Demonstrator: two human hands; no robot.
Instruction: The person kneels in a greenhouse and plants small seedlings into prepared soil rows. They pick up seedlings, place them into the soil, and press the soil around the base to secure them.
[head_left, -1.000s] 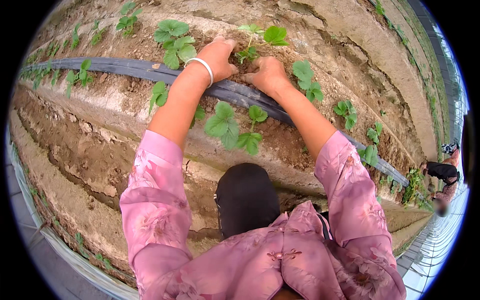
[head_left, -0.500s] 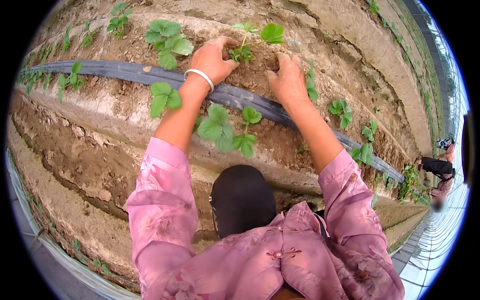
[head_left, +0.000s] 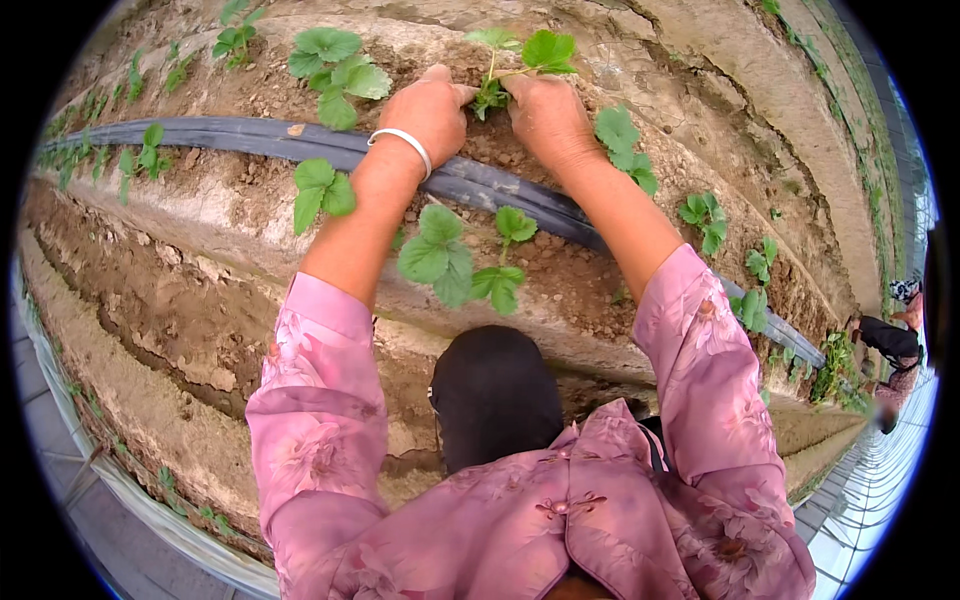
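Note:
A young strawberry plant (head_left: 490,98) with a few green leaves stands in the soil between my two hands. My left hand (head_left: 425,118), with a white bracelet at the wrist, has its thumb against the left side of the plant's base. Its other fingers curl down to the soil. On the other side, my right hand (head_left: 548,118) presses its curled fingers close to the stems. Both hands look closed, but the backs of the hands hide most of the fingers and whatever they grip. The plant's bright leaf (head_left: 549,52) spreads above my right hand.
A dark flat drip hose (head_left: 260,138) runs along the raised bed under my forearms. Other strawberry plants (head_left: 440,255) grow on both sides of it. A dry furrow (head_left: 170,330) lies nearer. Another person (head_left: 890,345) bends over plants at the far right.
My right hand has moved left and up, from the soil to the plant's base. The left hand has shifted slightly and its thumb and fingers have drawn closer together.

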